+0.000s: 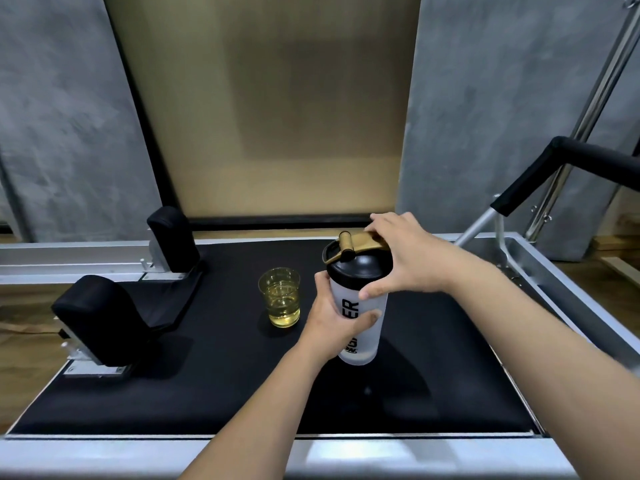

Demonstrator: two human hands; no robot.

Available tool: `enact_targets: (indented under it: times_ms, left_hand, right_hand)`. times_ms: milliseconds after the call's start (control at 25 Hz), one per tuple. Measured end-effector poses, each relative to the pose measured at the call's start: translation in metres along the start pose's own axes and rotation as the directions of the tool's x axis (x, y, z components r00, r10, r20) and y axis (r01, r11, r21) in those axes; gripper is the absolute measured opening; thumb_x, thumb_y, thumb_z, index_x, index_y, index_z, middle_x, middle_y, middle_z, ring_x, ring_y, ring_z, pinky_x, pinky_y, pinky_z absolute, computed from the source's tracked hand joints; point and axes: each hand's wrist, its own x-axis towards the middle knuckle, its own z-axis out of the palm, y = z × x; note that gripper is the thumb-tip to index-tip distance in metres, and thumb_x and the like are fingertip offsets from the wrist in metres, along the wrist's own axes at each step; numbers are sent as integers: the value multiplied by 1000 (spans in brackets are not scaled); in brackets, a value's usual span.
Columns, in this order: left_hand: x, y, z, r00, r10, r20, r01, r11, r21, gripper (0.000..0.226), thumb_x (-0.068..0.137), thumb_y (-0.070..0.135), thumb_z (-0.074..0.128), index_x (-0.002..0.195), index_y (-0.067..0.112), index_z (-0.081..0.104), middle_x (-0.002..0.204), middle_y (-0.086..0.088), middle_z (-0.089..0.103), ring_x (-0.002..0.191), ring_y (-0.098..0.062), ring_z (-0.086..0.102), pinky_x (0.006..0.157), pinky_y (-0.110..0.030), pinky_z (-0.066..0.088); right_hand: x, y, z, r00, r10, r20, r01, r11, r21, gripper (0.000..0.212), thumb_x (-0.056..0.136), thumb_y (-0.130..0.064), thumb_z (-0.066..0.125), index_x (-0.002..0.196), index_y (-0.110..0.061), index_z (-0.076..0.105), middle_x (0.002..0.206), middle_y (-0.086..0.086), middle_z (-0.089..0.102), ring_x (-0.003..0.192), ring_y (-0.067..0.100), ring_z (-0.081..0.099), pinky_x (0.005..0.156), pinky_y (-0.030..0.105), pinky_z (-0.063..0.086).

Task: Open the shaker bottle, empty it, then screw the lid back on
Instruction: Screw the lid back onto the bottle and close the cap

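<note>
A frosted white shaker bottle (pixel 363 337) with black lettering is held just above the black padded surface (pixel 221 382). Its black lid (pixel 360 268) sits on top, with a gold flip cap and gold carry loop (pixel 360 242). My left hand (pixel 332 327) wraps around the bottle's body from the left. From above and the right, my right hand (pixel 405 258) grips the lid, thumb on the lid's lower rim. A clear plastic cup (pixel 280 296) with yellowish liquid stands just left of the bottle.
Two black padded shoulder rests (pixel 100 320) (pixel 171 237) stand at the left of the pad. A silver metal frame (pixel 568 296) borders the pad, and a black padded bar (pixel 540 174) rises at the right. Grey wall panels and a tan board lie behind.
</note>
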Motion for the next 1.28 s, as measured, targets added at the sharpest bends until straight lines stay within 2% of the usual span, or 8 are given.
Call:
enact_targets:
  times_ms: [160, 280, 440, 640, 800, 1000, 1160, 1280]
  left_hand:
    - [-2, 6, 0, 1000, -5, 28, 4, 999, 39, 72, 79, 26, 94, 121, 34, 35, 125, 18, 62, 108, 21, 59, 93, -26, 51]
    - [-1, 9, 2, 1000, 1, 25, -2, 998, 56, 69, 81, 26, 93, 115, 38, 35, 124, 19, 60, 107, 20, 58, 93, -26, 51]
    - [-2, 12, 11, 999, -18, -33, 19, 999, 32, 68, 79, 28, 93, 111, 35, 34, 112, 14, 56, 103, -4, 60, 91, -36, 55]
    - [-3, 10, 30, 989, -24, -144, 35, 996, 77, 66, 78, 33, 92, 116, 24, 38, 94, 11, 54, 82, -7, 55, 69, -28, 45]
    - [-3, 19, 35, 974, -108, -198, 111, 994, 2, 17, 100, 36, 62, 101, 24, 51, 91, 1, 63, 58, -1, 69, 71, -31, 38]
    - [4, 16, 13, 999, -43, -15, 44, 998, 52, 88, 67, 41, 99, 125, 31, 34, 127, 8, 57, 121, -13, 61, 90, -30, 53]
    - [23, 17, -13, 985, -20, 170, 15, 999, 29, 111, 61, 41, 100, 147, 35, 31, 140, 15, 56, 129, 1, 57, 100, -25, 51]
    - [32, 13, -13, 981, 31, 191, -28, 999, -17, 111, 61, 36, 101, 154, 28, 39, 145, 7, 63, 135, -8, 61, 111, -36, 52]
  right_hand:
    - [8, -8, -13, 998, -18, 62, 18, 1000, 2, 88, 55, -72, 86, 119, -27, 47, 100, -6, 63, 91, 18, 61, 80, 45, 57]
    - [9, -8, -9, 1000, -22, 14, 21, 999, 49, 79, 58, -67, 88, 110, -27, 44, 91, -3, 63, 80, 20, 60, 72, 43, 55]
    - [4, -9, 2, 996, 55, -69, -45, 989, 144, 79, 58, -66, 87, 112, -29, 43, 92, -9, 57, 80, 9, 53, 62, 33, 44]
    - [6, -18, 15, 972, 168, -163, -142, 976, 163, 80, 59, -70, 85, 111, -25, 44, 97, -8, 55, 90, 16, 54, 67, 35, 49]
    - [11, -28, 30, 942, 198, -273, -182, 980, 81, 81, 62, -72, 81, 115, -20, 47, 103, -1, 55, 102, 22, 50, 79, 36, 46]
    - [3, 3, 25, 957, 165, -240, -83, 944, 319, 79, 57, -72, 85, 120, -36, 54, 115, -8, 64, 110, 16, 58, 92, 36, 51]
    - [-3, 22, 33, 972, 135, -193, -6, 835, 551, 84, 55, -55, 94, 124, -40, 50, 121, -18, 65, 115, 3, 62, 101, 35, 52]
    - [-1, 23, 40, 977, 134, -168, -1, 784, 620, 96, 48, -56, 93, 128, -41, 43, 123, -17, 63, 116, 5, 62, 100, 33, 51]
